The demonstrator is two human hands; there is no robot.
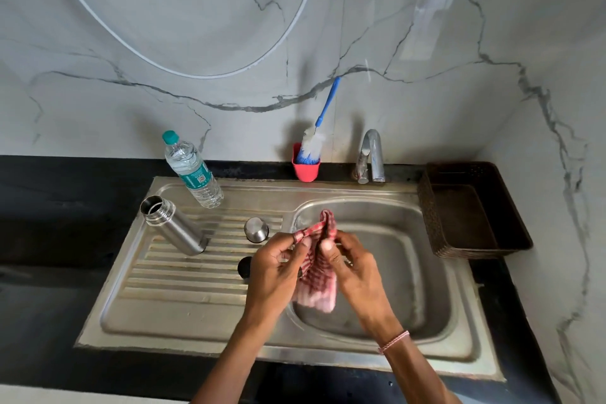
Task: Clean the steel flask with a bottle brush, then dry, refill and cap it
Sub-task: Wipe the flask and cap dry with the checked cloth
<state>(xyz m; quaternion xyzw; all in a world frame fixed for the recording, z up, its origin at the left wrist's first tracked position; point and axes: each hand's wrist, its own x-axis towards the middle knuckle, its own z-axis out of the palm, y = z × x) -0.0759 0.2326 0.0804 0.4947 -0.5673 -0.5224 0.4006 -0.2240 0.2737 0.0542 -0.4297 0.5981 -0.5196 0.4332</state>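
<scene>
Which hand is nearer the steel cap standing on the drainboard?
Left. The left hand sits just right of the steel cap, toward the person; the right hand is farther right, over the basin, beyond the checked cloth both hands pinch.

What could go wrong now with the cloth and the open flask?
1. The checked cloth, pinched by the left hand and right hand, hangs over the sink basin; if it slips it may fall in and perhaps get wet.
2. The open steel flask stands on the ridged drainboard; a bump might tip it.
3. The steel cap sits near the basin's edge and could be knocked in.
</scene>
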